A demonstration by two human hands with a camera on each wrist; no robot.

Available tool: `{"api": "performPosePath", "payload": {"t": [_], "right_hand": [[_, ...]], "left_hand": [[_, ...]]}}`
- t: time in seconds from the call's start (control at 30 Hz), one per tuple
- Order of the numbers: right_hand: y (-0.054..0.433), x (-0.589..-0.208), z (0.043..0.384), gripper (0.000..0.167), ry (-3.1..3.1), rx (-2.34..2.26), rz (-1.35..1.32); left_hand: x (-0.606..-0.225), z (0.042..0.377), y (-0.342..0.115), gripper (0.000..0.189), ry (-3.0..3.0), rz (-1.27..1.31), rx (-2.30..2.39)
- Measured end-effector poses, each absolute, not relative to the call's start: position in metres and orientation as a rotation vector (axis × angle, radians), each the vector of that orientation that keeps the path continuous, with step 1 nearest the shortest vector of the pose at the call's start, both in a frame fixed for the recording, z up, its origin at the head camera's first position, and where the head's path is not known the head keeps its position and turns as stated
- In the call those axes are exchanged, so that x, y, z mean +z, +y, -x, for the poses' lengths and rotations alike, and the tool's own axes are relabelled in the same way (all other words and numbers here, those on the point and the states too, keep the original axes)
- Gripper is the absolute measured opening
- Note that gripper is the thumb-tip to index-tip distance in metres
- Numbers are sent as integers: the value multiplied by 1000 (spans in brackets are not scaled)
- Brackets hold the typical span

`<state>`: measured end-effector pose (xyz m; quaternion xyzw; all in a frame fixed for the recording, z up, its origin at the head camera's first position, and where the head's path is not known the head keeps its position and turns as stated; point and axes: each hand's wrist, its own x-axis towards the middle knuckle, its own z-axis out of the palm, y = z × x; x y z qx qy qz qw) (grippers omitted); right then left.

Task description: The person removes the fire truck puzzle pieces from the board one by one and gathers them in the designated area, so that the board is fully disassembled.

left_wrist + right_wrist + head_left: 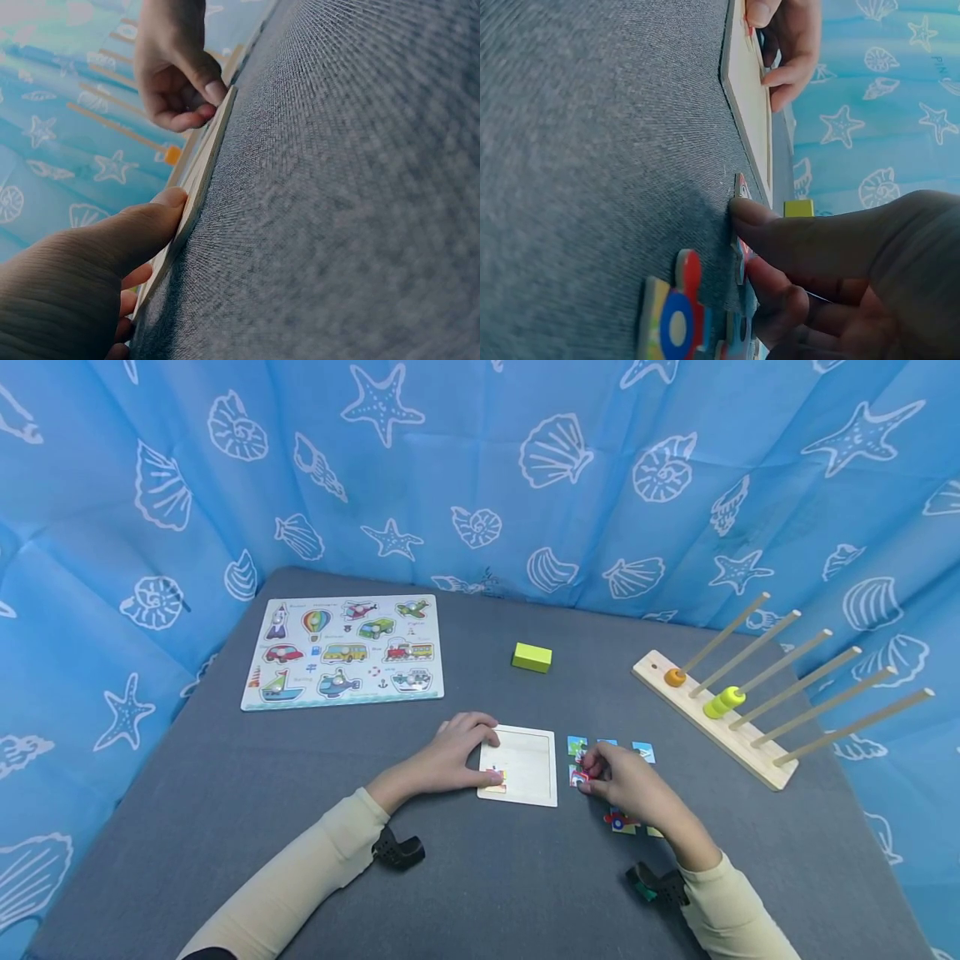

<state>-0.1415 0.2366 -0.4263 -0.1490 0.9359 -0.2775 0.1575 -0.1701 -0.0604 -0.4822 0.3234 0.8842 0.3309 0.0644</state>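
A square wooden puzzle tray [529,768] lies in the middle of the table. One picture piece [493,788] sits in its near left corner. My left hand [452,758] holds the tray by its left side, thumb over the corner piece and fingers at the far edge. To the right of the tray, my right hand [628,783] pinches a red and white jigsaw piece [739,189] between thumb and fingers, low over the cloth. Several loose pieces lie around that hand, among them a green and blue one [576,744] and one with a blue wheel [621,822]; the hand hides some.
A vehicle peg puzzle board [345,652] lies at the back left. Behind the tray is a lime green block [532,657]. At the right stands a wooden peg rack [716,722] with tall slanting rods and a few beads. A blue shell-print curtain [480,468] hangs behind.
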Motion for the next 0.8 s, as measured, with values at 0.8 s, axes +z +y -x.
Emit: {"api": "performPosePath", "payload": {"t": [0.8], "right_hand": [[163, -433, 133, 27, 2690, -834, 815]], "left_hand": [[-484, 170, -61, 43, 2687, -1013, 1045]]}}
